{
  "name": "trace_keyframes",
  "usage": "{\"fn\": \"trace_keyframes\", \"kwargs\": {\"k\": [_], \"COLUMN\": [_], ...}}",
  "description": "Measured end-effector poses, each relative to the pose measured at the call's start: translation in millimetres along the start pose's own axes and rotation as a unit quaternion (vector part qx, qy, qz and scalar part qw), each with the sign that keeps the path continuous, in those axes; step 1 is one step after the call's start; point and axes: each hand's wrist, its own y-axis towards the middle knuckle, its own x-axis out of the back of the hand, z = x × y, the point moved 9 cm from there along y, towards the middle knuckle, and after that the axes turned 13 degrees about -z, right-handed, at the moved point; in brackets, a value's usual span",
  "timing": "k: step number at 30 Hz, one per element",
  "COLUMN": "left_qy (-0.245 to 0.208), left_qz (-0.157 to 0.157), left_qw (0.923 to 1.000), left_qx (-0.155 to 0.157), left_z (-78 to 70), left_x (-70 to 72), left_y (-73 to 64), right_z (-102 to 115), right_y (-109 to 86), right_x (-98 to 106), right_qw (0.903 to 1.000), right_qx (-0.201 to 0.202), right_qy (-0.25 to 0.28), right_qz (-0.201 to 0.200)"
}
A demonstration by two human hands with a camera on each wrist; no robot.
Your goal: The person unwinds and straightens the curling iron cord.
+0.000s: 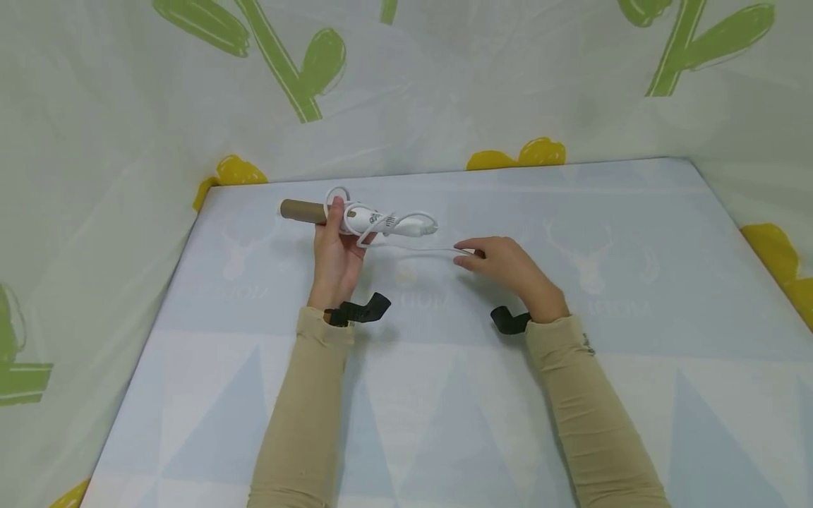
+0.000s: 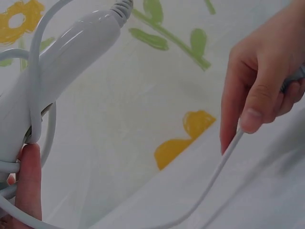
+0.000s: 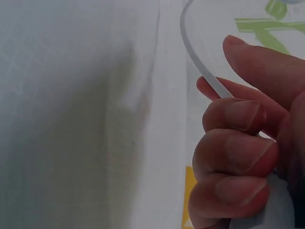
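A curling iron with a brown barrel and a white handle lies across my left hand, above the table. That hand grips it near the middle, thumb over the top. Loops of white cord wind around the handle and the left fingers. From there the cord runs across to my right hand, whose curled fingers hold it. In the right wrist view the cord enters between the fingers, and a pale grey piece shows inside the palm, mostly hidden.
Beneath both hands is a table covered in a pale blue and white cloth with triangles and deer heads. White curtains with green stems and yellow flowers hang behind it and at the sides. Black straps circle both wrists.
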Motion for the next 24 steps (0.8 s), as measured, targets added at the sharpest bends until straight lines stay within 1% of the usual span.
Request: {"fn": "trace_keyframes", "kwargs": {"k": [3,7,11,17,24], "left_qy": [-0.002,-0.01,-0.02,-0.016,-0.022], "left_qz": [-0.001,-0.005,-0.008,-0.015,-0.03], "left_qw": [1.0,0.9999,0.9997,0.9997,0.9992], "left_qx": [0.0,0.002,0.006,0.009,0.014], "left_z": [0.8,2.1,3.2,5.8,10.4], "left_x": [0.7,1.4,2.3,6.0,15.0], "left_y": [0.0,0.8,1.6,3.8,8.6], "right_z": [4.4,9.9,13.9,16.6,31.1], "right_y": [0.0,0.4,0.1,0.4,-5.7], "right_x": [-7.4,-15.2,-22.9,-30.6,-37.6], "right_qw": [0.9997,0.999,0.9986,0.9984,0.9954], "right_qx": [0.01,0.022,0.029,0.037,0.06], "right_qy": [-0.013,-0.03,-0.033,-0.033,-0.034], "right_qz": [0.018,0.025,0.029,0.026,0.067]}}
